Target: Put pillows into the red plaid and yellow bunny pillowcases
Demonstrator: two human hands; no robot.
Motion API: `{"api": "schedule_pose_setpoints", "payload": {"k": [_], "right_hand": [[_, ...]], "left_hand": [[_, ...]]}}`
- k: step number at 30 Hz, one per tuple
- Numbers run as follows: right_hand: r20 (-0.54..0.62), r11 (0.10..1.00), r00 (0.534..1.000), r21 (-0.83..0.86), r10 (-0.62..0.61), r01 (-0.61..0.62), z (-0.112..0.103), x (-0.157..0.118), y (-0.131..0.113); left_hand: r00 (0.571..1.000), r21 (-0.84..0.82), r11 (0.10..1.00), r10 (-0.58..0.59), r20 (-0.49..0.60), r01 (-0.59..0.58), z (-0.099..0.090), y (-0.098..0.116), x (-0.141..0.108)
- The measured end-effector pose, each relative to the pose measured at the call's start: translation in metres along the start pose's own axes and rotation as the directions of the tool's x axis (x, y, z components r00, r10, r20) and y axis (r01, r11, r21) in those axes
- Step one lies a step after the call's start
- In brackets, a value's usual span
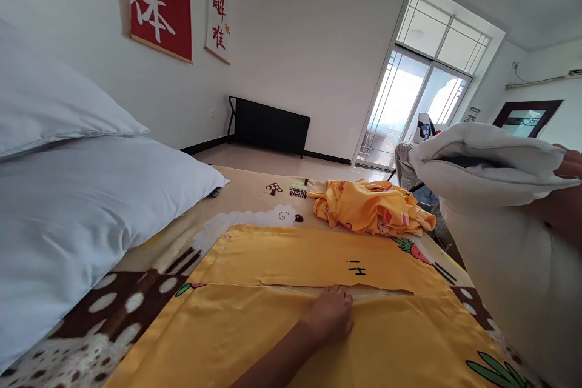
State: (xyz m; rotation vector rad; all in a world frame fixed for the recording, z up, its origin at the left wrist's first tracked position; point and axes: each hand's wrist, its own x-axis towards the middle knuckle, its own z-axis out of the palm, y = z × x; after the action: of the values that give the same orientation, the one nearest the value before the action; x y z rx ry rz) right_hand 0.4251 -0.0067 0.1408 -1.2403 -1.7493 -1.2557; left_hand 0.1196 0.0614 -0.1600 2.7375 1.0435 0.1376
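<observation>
A yellow pillowcase (291,254) with carrot prints and the letters "Hi" lies flat in front of me. A long slit runs across it, with pale fabric showing inside. At the slit's near edge, my left hand (330,315) has its fingers curled over and closed on the cloth. On the right, my right hand (564,194) grips a white pillow (504,267) near its folded upper end, holding it raised beside the pillowcase. The pillow hides part of that hand.
Two white pillows (91,194) are stacked at the left. Crumpled yellow printed fabric (368,206) lies beyond the pillowcase. A patterned blanket (254,188) spreads underneath. Farther off, a black folded frame (270,126) leans by the wall, and glass doors (404,91) stand to the right.
</observation>
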Motion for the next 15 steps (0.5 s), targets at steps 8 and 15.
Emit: {"api": "schedule_pose_setpoints", "payload": {"k": [8,15], "right_hand": [[0.351,0.977,0.933,0.155,0.081,-0.143,0.044,-0.006,0.016],[0.496,0.952,0.843,0.303,-0.207,0.056,0.062,0.001,-0.057]], "left_hand": [[0.99,-0.022,1.0,0.022,0.139,-0.019,-0.016,0.012,-0.011],[0.958,-0.09,0.995,0.072,0.279,-0.049,-0.022,0.019,-0.013]]}}
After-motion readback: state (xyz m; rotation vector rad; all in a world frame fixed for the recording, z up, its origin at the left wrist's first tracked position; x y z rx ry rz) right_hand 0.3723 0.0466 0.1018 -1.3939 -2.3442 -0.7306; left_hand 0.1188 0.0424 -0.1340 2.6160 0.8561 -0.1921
